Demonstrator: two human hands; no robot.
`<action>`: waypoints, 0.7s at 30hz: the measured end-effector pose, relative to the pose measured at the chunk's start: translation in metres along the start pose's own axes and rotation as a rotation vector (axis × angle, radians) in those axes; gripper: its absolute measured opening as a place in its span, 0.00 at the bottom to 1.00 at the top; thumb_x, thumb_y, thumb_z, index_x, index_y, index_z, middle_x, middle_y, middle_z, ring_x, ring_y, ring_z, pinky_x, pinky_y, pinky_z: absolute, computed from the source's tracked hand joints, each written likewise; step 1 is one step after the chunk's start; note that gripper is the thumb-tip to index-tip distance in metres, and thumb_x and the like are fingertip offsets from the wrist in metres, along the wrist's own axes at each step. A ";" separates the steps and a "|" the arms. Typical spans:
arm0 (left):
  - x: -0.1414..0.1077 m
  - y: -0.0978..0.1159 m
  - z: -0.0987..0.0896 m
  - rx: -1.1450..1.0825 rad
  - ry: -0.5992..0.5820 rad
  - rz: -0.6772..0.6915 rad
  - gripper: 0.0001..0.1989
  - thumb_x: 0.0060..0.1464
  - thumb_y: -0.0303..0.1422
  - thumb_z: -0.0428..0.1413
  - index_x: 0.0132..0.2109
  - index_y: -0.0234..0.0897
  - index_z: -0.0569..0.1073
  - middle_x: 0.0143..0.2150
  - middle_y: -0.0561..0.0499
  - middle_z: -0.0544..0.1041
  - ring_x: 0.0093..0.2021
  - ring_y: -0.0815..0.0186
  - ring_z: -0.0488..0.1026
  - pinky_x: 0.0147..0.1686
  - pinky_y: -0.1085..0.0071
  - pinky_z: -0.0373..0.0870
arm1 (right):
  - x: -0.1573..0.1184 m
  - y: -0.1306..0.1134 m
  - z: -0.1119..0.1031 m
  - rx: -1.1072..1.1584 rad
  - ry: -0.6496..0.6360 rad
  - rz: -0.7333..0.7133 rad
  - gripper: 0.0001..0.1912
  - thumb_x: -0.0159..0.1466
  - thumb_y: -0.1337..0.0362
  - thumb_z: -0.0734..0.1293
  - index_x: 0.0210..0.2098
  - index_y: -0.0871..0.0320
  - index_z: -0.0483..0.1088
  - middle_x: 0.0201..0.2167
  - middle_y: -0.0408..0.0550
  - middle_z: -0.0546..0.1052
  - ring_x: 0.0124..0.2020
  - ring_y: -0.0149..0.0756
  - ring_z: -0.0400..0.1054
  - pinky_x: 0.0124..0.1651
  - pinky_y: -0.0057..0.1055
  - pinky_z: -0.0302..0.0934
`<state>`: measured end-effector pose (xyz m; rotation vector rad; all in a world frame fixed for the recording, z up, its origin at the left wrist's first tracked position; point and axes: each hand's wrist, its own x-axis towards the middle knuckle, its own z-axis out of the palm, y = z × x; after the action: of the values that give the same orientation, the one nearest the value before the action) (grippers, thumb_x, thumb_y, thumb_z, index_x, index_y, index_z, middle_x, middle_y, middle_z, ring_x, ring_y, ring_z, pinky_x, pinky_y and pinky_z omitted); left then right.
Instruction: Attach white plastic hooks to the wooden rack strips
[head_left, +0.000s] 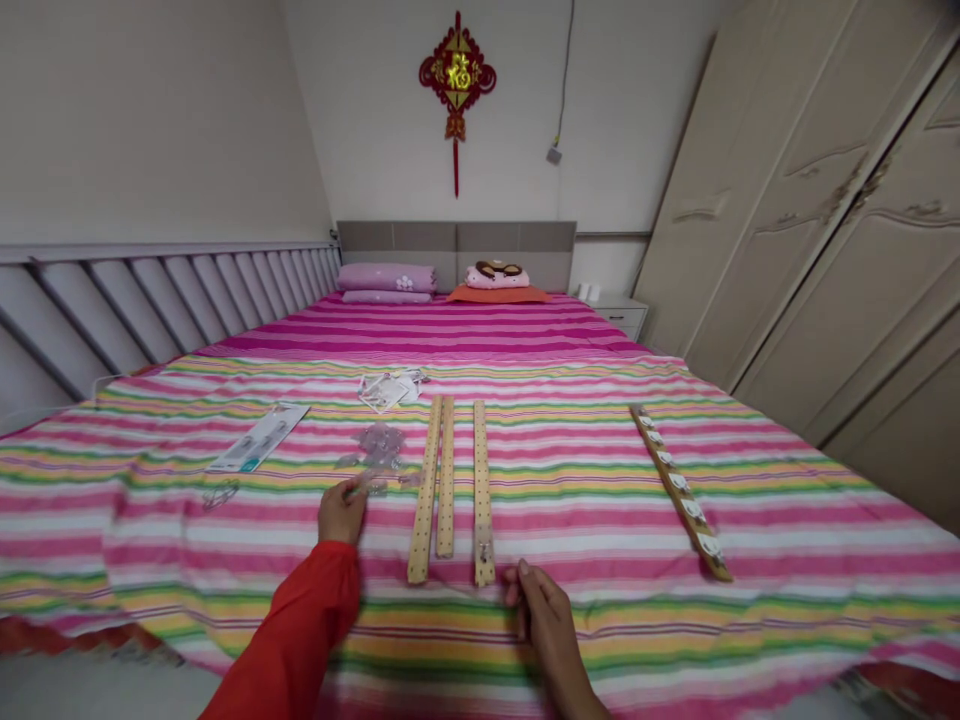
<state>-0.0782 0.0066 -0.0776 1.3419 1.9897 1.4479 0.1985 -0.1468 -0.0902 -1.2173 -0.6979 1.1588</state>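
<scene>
My left hand (343, 512) is closed at the near edge of a loose pile of clear plastic pieces (381, 448), its fingertips pinched on one of them. Right of it lie three perforated wooden strips: two side by side (424, 500) (445, 480) and one apart (481, 470). A clear piece with a small metal part (484, 550) rests on the near end of the separate strip. Just right of that end is my right hand (536, 595), its fingers curled and blurred; whether it holds anything is unclear.
A brown strip with several white hooks (678, 482) lies at the right on the striped bedspread. A white card (262, 438), thin wire loops (220, 493) and packaging (390, 389) lie left of the wooden strips. Pillows (386, 278) are at the headboard.
</scene>
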 end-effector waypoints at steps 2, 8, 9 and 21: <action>-0.004 -0.003 -0.002 -0.028 -0.014 -0.024 0.13 0.38 0.38 0.55 0.32 0.35 0.73 0.28 0.49 0.75 0.28 0.63 0.70 0.34 0.66 0.69 | -0.001 -0.001 0.001 -0.004 -0.008 -0.001 0.32 0.46 0.34 0.68 0.25 0.60 0.73 0.16 0.42 0.69 0.11 0.26 0.55 0.15 0.25 0.47; -0.021 -0.008 -0.012 -0.141 -0.029 -0.032 0.15 0.35 0.42 0.57 0.29 0.35 0.73 0.27 0.49 0.75 0.29 0.62 0.72 0.34 0.66 0.69 | -0.002 -0.002 0.005 -0.013 -0.039 0.008 0.31 0.47 0.35 0.67 0.26 0.60 0.73 0.16 0.43 0.69 0.11 0.26 0.54 0.15 0.26 0.46; -0.023 -0.008 -0.013 -0.178 -0.049 -0.026 0.15 0.35 0.42 0.58 0.30 0.35 0.74 0.27 0.50 0.75 0.30 0.62 0.72 0.34 0.66 0.69 | -0.002 -0.002 0.005 -0.014 -0.049 0.007 0.31 0.47 0.35 0.67 0.26 0.60 0.73 0.16 0.42 0.69 0.11 0.26 0.54 0.15 0.26 0.46; -0.084 0.047 -0.025 -0.314 -0.144 0.272 0.12 0.46 0.42 0.59 0.33 0.38 0.75 0.39 0.46 0.78 0.40 0.61 0.75 0.37 0.68 0.73 | -0.003 -0.009 0.013 -0.011 -0.179 0.007 0.28 0.48 0.38 0.69 0.23 0.60 0.70 0.16 0.40 0.69 0.10 0.22 0.51 0.14 0.24 0.42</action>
<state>-0.0314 -0.0760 -0.0463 1.5638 1.4609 1.6464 0.1883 -0.1443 -0.0783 -1.1350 -0.8353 1.2822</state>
